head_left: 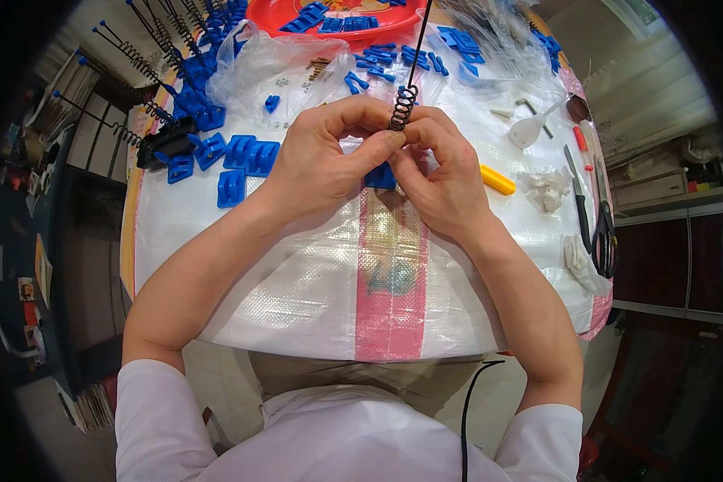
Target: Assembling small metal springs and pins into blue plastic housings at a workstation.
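A black coil spring [402, 108] with a long straight rod rises upright from between my two hands, over the middle of the table. My left hand [321, 153] is closed, its thumb and fingers pinching near the spring's lower end. Against it, my right hand [443, 165] is closed too, its bent fingers at the same spot. Fingers hide the spring's bottom. A blue plastic piece [380, 177] shows just below the fingertips; I cannot tell whether it is held or joined to the spring. Left of my left hand lie blue curved plastic blocks [251, 155].
Finished-looking blue pieces with black springs and rods [193, 100] crowd the far left. At the back stand a red basin [265, 18] and a clear tub [490, 68]. A yellow handle [498, 180], white squeeze bottle [527, 131], knife [580, 205] and scissors [604, 241] lie right.
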Motion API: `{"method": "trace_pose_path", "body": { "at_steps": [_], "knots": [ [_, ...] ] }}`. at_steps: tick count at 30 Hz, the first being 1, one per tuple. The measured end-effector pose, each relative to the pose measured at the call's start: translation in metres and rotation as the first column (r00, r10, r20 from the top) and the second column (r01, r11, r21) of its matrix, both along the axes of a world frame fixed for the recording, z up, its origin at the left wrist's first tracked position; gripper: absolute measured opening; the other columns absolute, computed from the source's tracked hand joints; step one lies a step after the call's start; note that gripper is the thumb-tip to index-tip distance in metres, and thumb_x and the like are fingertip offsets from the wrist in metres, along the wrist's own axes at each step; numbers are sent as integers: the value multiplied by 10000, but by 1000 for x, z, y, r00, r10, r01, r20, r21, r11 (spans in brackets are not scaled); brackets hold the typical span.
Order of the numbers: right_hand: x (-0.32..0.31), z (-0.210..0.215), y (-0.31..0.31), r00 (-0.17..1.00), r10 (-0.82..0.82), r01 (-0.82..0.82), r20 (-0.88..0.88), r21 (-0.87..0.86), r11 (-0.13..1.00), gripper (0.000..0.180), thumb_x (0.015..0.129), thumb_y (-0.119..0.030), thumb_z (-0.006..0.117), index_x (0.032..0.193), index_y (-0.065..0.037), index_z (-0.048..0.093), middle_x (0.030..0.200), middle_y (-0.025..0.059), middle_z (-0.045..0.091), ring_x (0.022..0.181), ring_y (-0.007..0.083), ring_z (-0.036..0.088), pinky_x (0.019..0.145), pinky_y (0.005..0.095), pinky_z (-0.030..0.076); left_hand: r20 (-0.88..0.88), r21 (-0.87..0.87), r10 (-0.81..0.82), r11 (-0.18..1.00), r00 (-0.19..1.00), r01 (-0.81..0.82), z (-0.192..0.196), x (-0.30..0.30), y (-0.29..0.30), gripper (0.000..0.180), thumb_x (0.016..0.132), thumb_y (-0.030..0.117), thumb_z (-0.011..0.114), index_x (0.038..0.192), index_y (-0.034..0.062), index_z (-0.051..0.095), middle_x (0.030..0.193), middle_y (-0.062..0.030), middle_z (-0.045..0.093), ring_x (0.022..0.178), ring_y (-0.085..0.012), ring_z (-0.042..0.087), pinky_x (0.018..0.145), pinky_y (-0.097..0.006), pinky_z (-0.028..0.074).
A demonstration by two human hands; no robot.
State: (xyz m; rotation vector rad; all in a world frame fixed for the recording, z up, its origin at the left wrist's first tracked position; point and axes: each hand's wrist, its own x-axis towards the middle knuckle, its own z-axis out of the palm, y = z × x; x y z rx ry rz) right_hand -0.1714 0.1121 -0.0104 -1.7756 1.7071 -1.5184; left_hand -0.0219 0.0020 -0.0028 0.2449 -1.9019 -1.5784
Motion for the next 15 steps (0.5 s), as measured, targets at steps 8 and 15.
{"method": "trace_pose_path", "body": {
  "at_steps": [8,15],
  "knots": [
    [0,0,0,1000,8,-8,2,-12,1000,136,870,-62,711,971,13,658,1132,122,630,807,197,654,649,298,523,11,14,13,1000,1000,-14,0,0,1,193,934,95,682,1099,-3,698,985,-41,714,935,-108,638,887,-287,506],
    [1,3,1,1000,5,-5,5,-2,1000,144,865,-53,717,973,16,651,1135,127,624,820,203,659,656,298,527,13,11,14,1000,1000,-14,4,1,2,197,931,90,676,1099,-11,693,988,-44,713,932,-114,639,875,-288,509]
  ]
}}
